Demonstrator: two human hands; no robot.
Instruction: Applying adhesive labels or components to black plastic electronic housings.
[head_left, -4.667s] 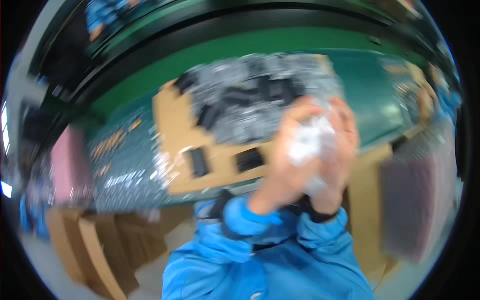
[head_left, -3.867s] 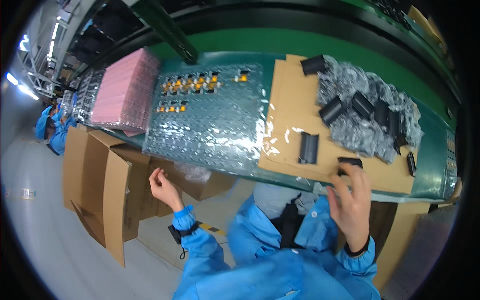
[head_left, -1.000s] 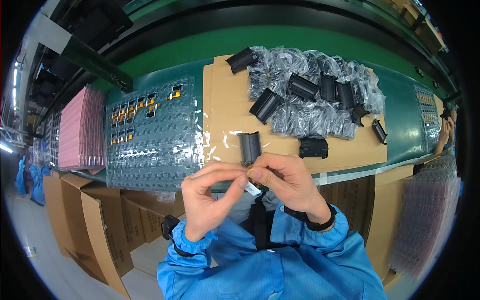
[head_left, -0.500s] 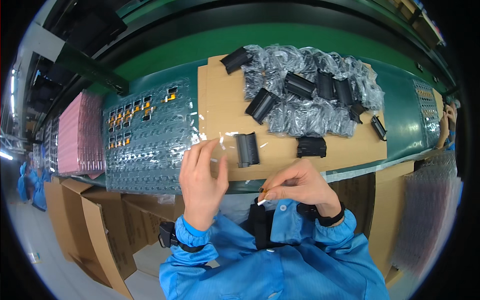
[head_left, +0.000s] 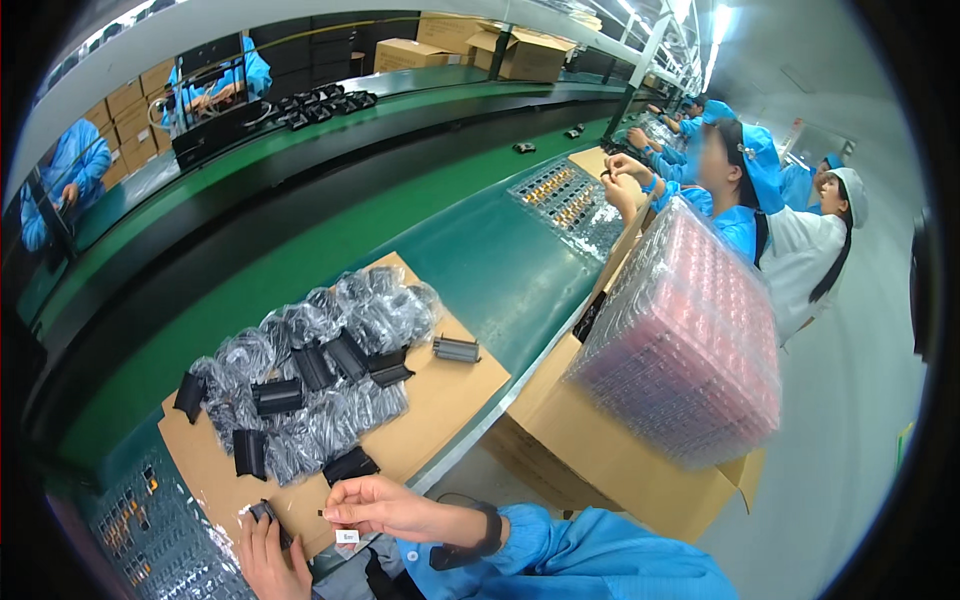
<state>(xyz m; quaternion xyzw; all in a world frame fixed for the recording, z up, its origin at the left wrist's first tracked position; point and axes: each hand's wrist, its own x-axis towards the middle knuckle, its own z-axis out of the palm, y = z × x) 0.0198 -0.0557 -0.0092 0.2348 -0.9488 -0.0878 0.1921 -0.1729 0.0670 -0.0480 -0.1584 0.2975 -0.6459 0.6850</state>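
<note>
Remote view: I see the right hand (head_left: 378, 508) pinching a small white-tagged piece (head_left: 346, 537) at its fingertips, presumably to leave the tag uncovered. A black holder (head_left: 262, 509) lies under the left hand's (head_left: 268, 562) fingers, perhaps steadied; whether gripped, I cannot tell.

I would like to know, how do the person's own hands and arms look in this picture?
The left hand and right hand are both bare, without gloves. The right arm wears a loose, wrinkled, bright blue sleeve, and a black strap goes around the wrist. The left sleeve cannot be made out here.
</note>
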